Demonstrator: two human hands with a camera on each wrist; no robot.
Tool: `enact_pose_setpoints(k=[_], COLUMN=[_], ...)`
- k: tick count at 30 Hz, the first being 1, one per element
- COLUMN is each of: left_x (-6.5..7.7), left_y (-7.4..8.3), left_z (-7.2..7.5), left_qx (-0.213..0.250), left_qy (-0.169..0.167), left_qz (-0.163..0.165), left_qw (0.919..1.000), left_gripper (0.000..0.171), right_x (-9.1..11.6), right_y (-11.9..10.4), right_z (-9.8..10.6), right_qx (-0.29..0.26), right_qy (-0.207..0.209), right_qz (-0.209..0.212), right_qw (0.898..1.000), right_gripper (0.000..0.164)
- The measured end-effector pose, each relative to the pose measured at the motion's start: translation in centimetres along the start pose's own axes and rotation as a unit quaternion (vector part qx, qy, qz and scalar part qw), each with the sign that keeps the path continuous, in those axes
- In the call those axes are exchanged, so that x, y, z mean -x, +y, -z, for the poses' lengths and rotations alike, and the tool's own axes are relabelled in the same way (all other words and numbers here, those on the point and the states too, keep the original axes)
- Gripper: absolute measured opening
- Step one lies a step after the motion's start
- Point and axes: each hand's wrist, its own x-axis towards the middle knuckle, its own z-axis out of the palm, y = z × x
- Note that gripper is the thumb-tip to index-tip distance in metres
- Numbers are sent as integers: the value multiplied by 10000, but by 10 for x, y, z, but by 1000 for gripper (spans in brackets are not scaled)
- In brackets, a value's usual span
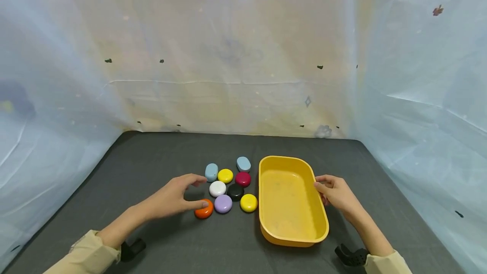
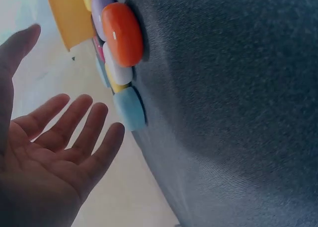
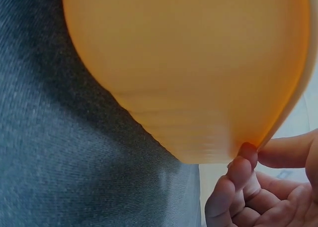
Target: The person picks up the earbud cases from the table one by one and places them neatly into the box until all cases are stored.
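A yellow plastic tray (image 1: 292, 206) stands on the dark cloth. My right hand (image 1: 336, 193) pinches its right rim between thumb and fingers; in the right wrist view the fingertips (image 3: 247, 155) meet at the rim. My left hand (image 1: 176, 195) hovers left of a cluster of smooth rounded pieces, its fingers spread and relaxed, holding nothing. The thumb overlaps the orange piece (image 1: 203, 211) in the head view, but the left wrist view shows it apart. Close by lie a white piece (image 1: 217, 189), a purple piece (image 1: 223, 204), and a light blue piece (image 1: 211, 172).
Between the hand and tray also lie a black piece (image 1: 235, 192), a dark red piece (image 1: 243, 179), two yellow pieces (image 1: 249, 203) and another light blue piece (image 1: 243, 164). Pale printed sheeting (image 1: 236, 54) walls in the dark cloth surface (image 1: 182, 248) at the back and sides.
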Motion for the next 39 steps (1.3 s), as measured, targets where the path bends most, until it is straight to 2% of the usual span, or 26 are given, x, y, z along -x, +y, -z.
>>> enact_pose_setpoints(k=[5, 11, 32, 39], left_x=[1, 1, -4, -4], left_y=[-4, -8, -16, -16], left_z=[-5, -9, -13, -13], left_qx=[131, 263, 454, 517], left_qy=[-69, -164, -632, -828], left_qz=[-160, -171, -119, 50], left_qw=[9998, 9994, 9969, 9952], left_gripper=[71, 71, 75, 72], right_x=[1, 1, -1, -1], right_y=[-1, -2, 0, 0], right_z=[0, 0, 1, 1], right_qx=[-13, -50, -93, -119], right_qy=[-30, -30, -74, -140], right_qz=[-2, -50, -89, -115], right_qw=[10000, 10000, 9999, 9998], right_gripper=[37, 36, 36, 39])
